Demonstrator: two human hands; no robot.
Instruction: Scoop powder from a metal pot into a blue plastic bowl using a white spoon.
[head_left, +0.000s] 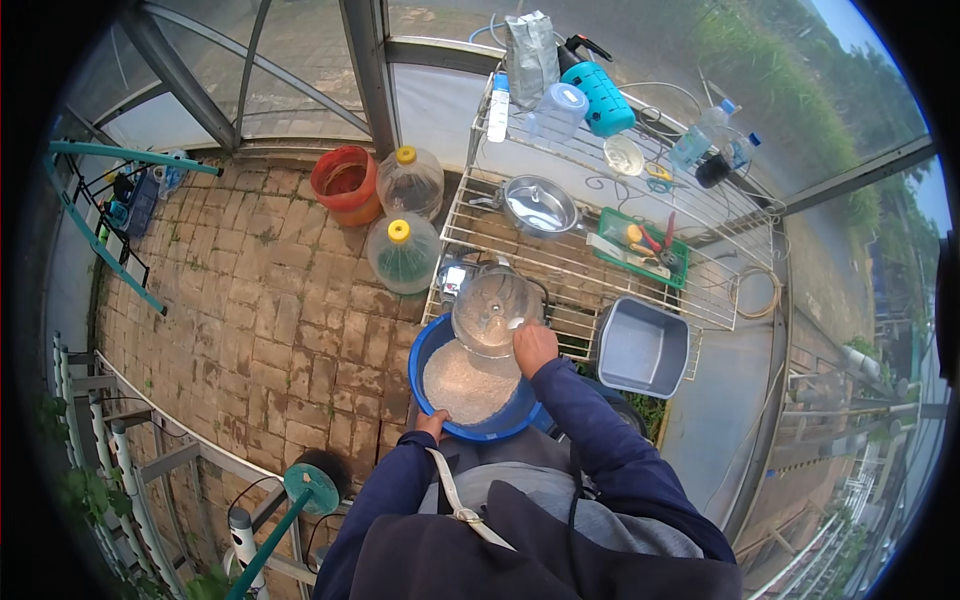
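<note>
On my lap side rests a blue plastic basin holding a heap of pale, coarse powder. My left hand grips its near left rim. A round bowl, dusted with the same powder and with a small hub at its centre, tilts above the basin's far edge. At the bowl's right edge is my right hand, its fingers closed on a small white object. Most of that object is hidden by the fingers, so its kind is unclear.
Ahead stands a wire rack with a metal pan, a green tray of tools and a grey tub. Two yellow-capped bottles and a red bucket stand on the brick floor.
</note>
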